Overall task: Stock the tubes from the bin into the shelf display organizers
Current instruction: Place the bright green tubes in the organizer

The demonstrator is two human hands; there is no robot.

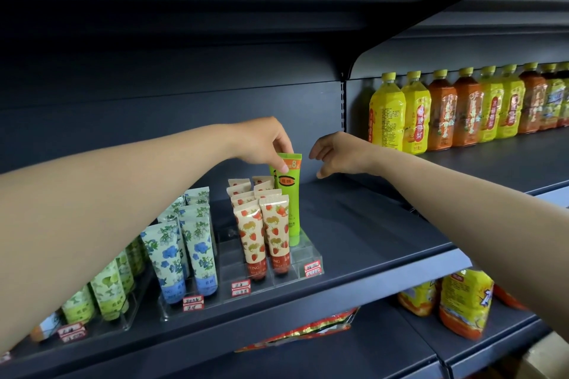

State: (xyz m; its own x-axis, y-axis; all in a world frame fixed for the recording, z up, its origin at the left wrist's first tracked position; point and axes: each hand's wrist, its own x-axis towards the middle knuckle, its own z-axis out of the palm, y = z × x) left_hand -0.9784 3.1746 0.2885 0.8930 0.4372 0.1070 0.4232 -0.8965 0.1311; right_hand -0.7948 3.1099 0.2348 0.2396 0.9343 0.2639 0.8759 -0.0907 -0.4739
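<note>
While the left hand (pixel 264 144) pinches the crimped top of a bright green tube (pixel 289 197) between thumb and fingertips, the tube stands cap-down in the rightmost lane of the clear acrylic organizer (pixel 308 258), behind that lane's empty front slots. The right hand (pixel 338 155) hovers just beside it, fingers loosely spread and holding nothing. No bin shows in this view.

Letting go too soon looks like the main risk: the tube is taller than its neighbours and held only at the top, so if its cap is not seated it could tip left against the strawberry-print tubes (pixel 263 224) and topple that tight row, or fall right over the low organizer wall onto the shelf (pixel 369 240).

Room is generous to the right, where bare shelf runs to the upright divider (pixel 342 101); the juice bottles (pixel 446 107) stand well apart beyond it. To the left, the lanes are packed, and the blue-flower tubes (pixel 181 252) leave little space for fingers.
</note>
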